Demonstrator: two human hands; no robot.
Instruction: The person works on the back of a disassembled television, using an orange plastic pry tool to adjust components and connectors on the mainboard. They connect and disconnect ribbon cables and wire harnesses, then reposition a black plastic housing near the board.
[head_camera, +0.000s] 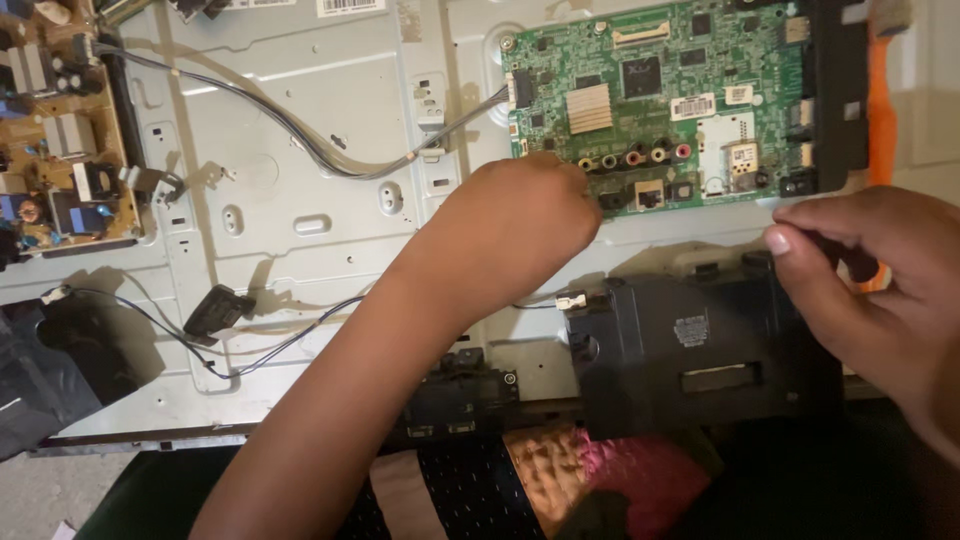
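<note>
A green circuit board (660, 100) is fixed at the upper right of a grey metal chassis (300, 230). My left hand (515, 225) reaches up from below, its fingers curled against the board's lower left corner beside a row of round coloured sockets (632, 157). Whatever is under the fingertips is hidden. At the right edge, my right hand (870, 275) pinches the dark end of an orange-handled tool (880, 110) that runs up past the board's right side. A black plastic housing (700, 350) lies just below both hands.
A tan power board (60, 130) with bulky components sits at the far left. A grey cable bundle (330, 155) crosses the chassis to the green board. A small black module (215, 310) with thin wires lies lower left. A black bracket (835, 90) covers the green board's right edge.
</note>
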